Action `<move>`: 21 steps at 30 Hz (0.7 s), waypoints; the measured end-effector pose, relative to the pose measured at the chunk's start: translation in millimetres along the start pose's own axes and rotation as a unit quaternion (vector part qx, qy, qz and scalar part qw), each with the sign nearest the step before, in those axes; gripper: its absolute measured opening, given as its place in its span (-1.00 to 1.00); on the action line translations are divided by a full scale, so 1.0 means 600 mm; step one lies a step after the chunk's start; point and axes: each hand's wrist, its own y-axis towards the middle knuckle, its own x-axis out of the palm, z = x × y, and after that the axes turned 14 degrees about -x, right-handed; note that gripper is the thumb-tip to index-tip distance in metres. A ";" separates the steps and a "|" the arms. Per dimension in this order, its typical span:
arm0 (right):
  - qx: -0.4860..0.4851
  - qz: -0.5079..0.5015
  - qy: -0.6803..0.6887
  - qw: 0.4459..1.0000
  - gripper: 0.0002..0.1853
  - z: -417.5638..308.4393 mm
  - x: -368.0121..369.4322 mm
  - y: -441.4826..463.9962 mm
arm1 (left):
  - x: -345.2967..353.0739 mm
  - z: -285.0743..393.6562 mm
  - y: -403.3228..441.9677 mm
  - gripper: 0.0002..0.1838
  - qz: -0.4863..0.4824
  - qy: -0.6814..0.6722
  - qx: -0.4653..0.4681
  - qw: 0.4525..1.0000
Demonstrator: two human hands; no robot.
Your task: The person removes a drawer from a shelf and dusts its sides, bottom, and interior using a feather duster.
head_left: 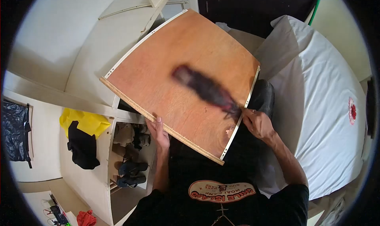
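Note:
A wooden drawer [158, 59] is tilted in front of me, its flat brown bottom turned towards me and white metal rails along two sides. My left hand [159, 134] grips its thick lower-left edge, thumb on the near face and the other fingers partly hidden. On the right, my right hand [258, 124] is closed round the edge by the white rail [247, 97]. A dark, blurred long shape [206, 89] lies across the panel, its lower end close to my right fingers; what it is I cannot tell.
A cabinet [107, 178] at lower left has shoes [132, 174] on open shelves. Yellow cloth [84, 121] and black cloth [83, 147] lie on its top. On my right stands a bulky thing under a white sheet [316, 87]. A red cloth [86, 218] is at bottom left.

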 end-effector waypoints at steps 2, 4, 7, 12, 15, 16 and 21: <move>0.021 -0.025 -0.038 0.999 -0.77 0.015 0.002 -0.001 | 0.019 0.018 -0.014 -0.48 0.013 -0.004 -0.009 1.000; 0.090 -0.006 -0.036 0.995 -0.76 0.023 -0.001 0.008 | 0.022 0.034 -0.022 -0.29 0.001 -0.005 -0.048 0.999; 0.064 -0.005 -0.030 0.997 -0.77 0.000 0.005 0.007 | 0.021 0.043 -0.020 -0.17 -0.022 -0.008 -0.065 0.998; 0.143 -0.028 -0.054 0.988 -0.78 0.017 0.014 0.004 | 0.009 0.029 -0.015 -0.22 -0.001 -0.010 -0.067 0.998; 0.099 0.001 -0.089 0.991 -0.88 -0.021 0.021 0.012 | 0.003 0.020 -0.014 -0.25 -0.009 -0.030 -0.057 0.998; 0.104 -0.011 -0.063 0.993 -0.89 -0.030 0.019 0.014 | 0.006 0.019 -0.015 -0.25 0.000 -0.039 -0.061 0.997; 0.229 0.082 -0.029 0.970 -0.85 0.010 0.043 0.025 | -0.001 0.001 -0.014 -0.30 -0.006 -0.027 -0.033 0.999</move>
